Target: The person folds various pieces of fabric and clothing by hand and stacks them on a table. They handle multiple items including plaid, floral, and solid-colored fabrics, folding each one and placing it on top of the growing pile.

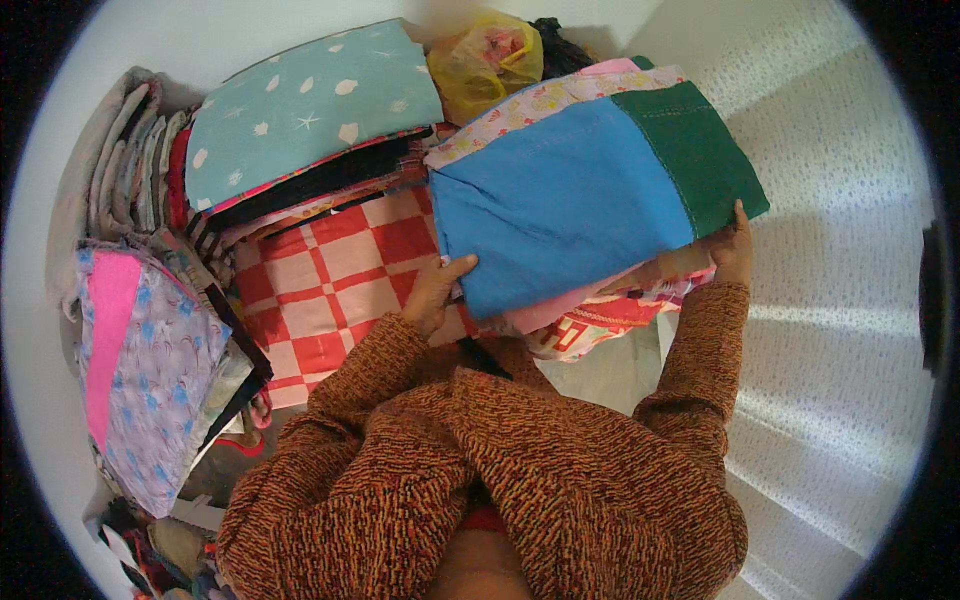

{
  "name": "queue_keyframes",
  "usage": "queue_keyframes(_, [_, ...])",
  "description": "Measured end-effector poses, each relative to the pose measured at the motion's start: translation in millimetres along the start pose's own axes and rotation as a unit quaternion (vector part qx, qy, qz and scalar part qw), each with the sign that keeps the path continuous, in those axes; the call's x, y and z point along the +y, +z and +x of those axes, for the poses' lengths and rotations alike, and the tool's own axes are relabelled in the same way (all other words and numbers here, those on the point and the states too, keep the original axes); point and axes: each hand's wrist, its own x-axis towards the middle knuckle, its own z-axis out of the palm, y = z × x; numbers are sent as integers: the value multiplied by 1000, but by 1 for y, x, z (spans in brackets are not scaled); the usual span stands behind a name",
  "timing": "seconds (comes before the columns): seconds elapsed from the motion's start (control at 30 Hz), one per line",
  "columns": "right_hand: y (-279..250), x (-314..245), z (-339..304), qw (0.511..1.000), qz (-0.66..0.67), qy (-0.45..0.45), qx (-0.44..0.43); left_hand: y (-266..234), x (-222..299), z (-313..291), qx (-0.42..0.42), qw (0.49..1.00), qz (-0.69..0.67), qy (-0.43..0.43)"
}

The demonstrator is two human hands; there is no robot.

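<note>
A folded blue and green cloth (pixel 570 180), with a floral band along its far edge, is between my two hands at the right. My left hand (pixel 432 292) grips its near left corner, thumb on top and the other fingers mostly out of sight beneath. My right hand (pixel 735 250) clasps the right edge by the green panel, one digit showing at the rim. Under the blue cloth, pink and red patterned folded fabrics (pixel 600 315) stick out toward me. A red and pink checked cloth (pixel 330 270) lies flat just left of my left hand.
A pale teal folded cloth with white shapes (pixel 310 110) tops a stack at the back left. Grey folded fabrics (pixel 125 160) and a floral cloth with a pink strip (pixel 150 370) line the left side. Behind sits a yellow plastic bag (pixel 485 65); a patterned curtain (pixel 830 300) hangs at right.
</note>
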Motion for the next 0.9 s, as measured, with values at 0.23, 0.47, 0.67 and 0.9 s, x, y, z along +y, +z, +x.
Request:
queue_keyframes(0.23, [54,-31,-12,995,-69,-44,-49,21,38,-12,-50,993,-101,-28])
queue_keyframes(0.47, [64,-41,12,992,-88,-92,-3,19,44,0,-53,990,-128,-15])
queue_keyframes(0.67, [139,-99,-50,971,-133,-196,-20,40,103,-44,-109,983,-127,69])
queue_keyframes(0.9, [182,-178,-74,954,-207,-155,-149,53,179,-115,-153,970,-61,177])
